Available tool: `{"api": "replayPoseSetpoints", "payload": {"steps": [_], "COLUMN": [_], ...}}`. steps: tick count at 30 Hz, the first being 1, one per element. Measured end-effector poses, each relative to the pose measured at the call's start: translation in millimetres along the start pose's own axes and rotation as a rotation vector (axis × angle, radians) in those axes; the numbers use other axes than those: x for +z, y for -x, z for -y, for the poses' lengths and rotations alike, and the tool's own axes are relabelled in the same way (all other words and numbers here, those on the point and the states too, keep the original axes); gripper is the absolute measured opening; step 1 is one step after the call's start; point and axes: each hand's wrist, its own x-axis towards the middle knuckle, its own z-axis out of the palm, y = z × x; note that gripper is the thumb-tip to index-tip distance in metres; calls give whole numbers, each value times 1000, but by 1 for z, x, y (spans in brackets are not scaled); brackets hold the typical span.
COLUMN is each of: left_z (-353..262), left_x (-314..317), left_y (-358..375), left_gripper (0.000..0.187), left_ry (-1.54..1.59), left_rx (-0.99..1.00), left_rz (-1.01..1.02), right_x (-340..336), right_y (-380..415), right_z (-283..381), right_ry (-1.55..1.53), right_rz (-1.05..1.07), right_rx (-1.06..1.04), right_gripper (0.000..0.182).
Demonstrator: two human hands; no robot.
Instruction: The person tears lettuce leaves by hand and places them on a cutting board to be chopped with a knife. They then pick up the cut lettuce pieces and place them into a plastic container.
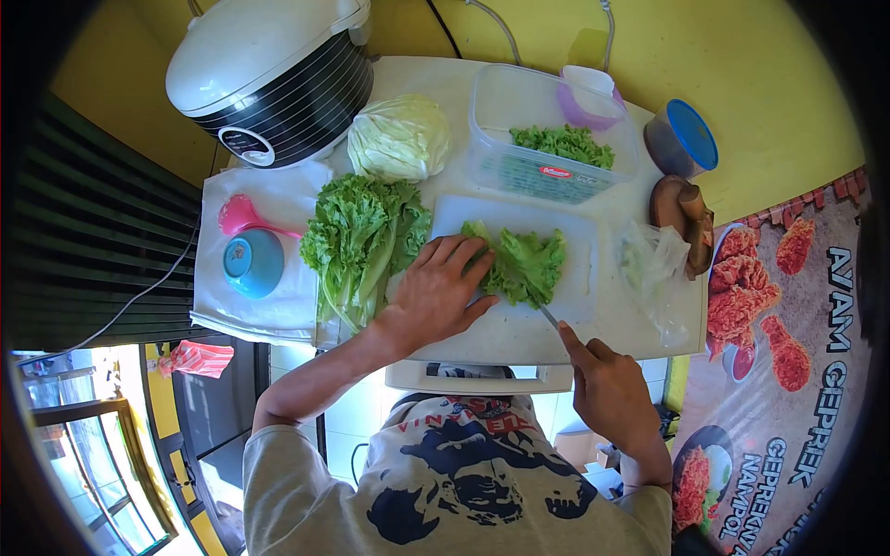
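Note:
Lettuce leaves (528,262) lie on a white cutting board (579,287). My left hand (443,289) presses on their left end, its fingers closed over the lettuce. In my right hand (607,387) is a knife (547,315), its handle hidden in the grip and its blade at the lower edge of the leaves. A large bunch of lettuce (357,241) rests left of the board, close to my left wrist. Behind the board stands a clear plastic container (491,139) with cut lettuce (564,145) inside.
A cabbage (399,137) and a rice cooker (278,83) stand at the back left. Nearer are a blue bowl (253,263) and a pink ladle (243,216). On the right are a plastic bag (656,273), a wooden mortar (669,206) and a blue-lidded jar (681,139).

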Motion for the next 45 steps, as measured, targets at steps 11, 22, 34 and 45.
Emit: {"api": "replayPoseSetpoints", "payload": {"steps": [11,22,34,45], "left_z": [10,-23,-27,-28], "left_x": [-27,14,15,13], "left_y": [11,16,19,17], "left_gripper": [54,53,53,50], "left_ry": [-41,-51,-42,-16], "left_rx": [38,182,139,121], "left_rz": [44,81,87,72], "right_x": [11,51,69,73], "right_y": [-10,-23,-4,-8], "right_z": [-24,-31,-26,-29], "right_ry": [-362,-348,-281,-224], "right_rz": [-168,-261,-246,-236], "right_rx": [-88,-89,-51,-99], "right_gripper": [51,55,63,69]}}
